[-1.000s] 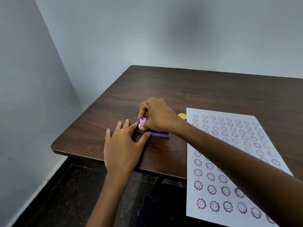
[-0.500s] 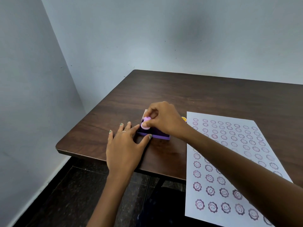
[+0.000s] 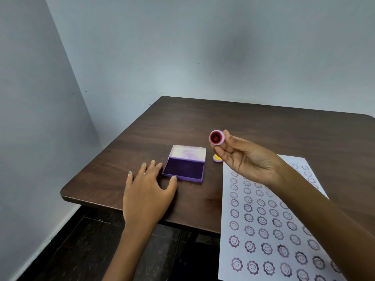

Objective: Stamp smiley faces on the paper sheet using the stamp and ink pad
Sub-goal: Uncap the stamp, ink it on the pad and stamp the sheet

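An open purple ink pad [image 3: 184,169] lies on the dark wooden table [image 3: 253,126], its pale lid tilted back. My left hand [image 3: 147,191] rests flat on the table, its thumb and a fingertip touching the pad's near-left corner. Raised above the table to the right of the pad, my right hand [image 3: 246,159] pinches a small lilac round stamp [image 3: 217,137], whose inked reddish face is turned towards me. The white paper sheet [image 3: 269,220], covered with several rows of purple smiley stamps, lies at the right and overhangs the table's near edge.
A small yellow-and-pink cap with a smiley [image 3: 217,158] lies just right of the pad's lid. Grey walls close the table in at the left and back. Dark floor shows below the table's near edge.
My right hand has lifted the stamp off the ink pad, moved it up and right, and turned its face towards me. The left hand stays at the pad.
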